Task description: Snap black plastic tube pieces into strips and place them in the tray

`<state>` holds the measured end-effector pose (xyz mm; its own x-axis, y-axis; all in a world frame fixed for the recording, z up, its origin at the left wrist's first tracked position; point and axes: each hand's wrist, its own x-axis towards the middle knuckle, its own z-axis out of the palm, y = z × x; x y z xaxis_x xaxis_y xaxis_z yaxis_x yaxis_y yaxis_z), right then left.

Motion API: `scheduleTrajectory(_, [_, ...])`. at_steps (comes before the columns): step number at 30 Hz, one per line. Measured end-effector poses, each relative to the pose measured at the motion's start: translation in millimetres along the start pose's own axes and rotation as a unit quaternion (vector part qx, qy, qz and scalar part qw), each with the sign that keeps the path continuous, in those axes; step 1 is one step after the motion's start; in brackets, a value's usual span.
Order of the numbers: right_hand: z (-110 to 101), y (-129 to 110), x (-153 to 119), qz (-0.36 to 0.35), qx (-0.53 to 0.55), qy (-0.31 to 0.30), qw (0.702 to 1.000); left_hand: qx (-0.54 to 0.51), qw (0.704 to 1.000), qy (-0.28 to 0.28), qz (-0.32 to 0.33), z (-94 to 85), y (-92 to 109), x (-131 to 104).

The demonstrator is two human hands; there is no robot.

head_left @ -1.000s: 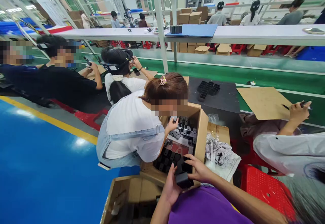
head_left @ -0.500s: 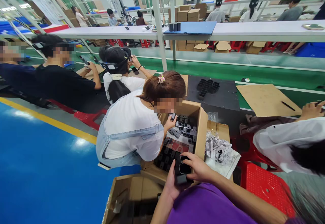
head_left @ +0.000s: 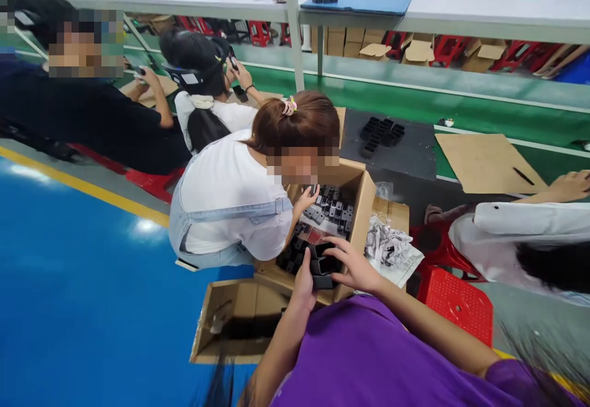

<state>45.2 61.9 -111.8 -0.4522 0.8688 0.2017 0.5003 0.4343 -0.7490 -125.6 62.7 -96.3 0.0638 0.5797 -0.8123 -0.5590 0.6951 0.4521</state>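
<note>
My left hand [head_left: 305, 279] is closed around the side of a small stack of black, hollow rectangular cases [head_left: 322, 282]. On the stack's other side, my right hand [head_left: 354, 265] has its fingers curled over the cases' edges. The open ends of the cases face up toward me. Both hands are just above the near edge of an open cardboard box [head_left: 367, 210]. Inside that box lie several similar black cases [head_left: 329, 201], some in rows, with a reddish printed sheet [head_left: 318, 235] partly visible among them.
A co-worker in a white shirt [head_left: 225, 192] leans over the box, one hand near its contents. A second cardboard box [head_left: 225, 308] stands at lower left. Crumpled packing [head_left: 387, 244] and a red stool [head_left: 456, 305] are to the right. Black cases [head_left: 382, 133] rest on a dark mat.
The camera has tilted down, so the background sits higher. My hands stay on the stack of cases, my right fingers shifting slightly. The co-worker's hand has moved a little.
</note>
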Motion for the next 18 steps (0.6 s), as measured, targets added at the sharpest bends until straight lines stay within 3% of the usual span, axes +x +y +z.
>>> scheduleTrajectory(7, [-11, -13, 1, -0.079, -0.117, 0.059, 0.988, 0.033, 0.997, 0.019, 0.062, 19.2, 16, -24])
scheduleTrajectory(11, [-11, -16, -2, -0.075, -0.124, 0.073, 0.987, 0.025, 0.998, -0.028, 0.042, 21.7, 22, -29])
scheduleTrajectory(18, [-4, -27, -1, -0.065, -0.098, 0.04, 0.992, -0.021, 0.996, -0.079, 0.04, 15.7, 23, -28])
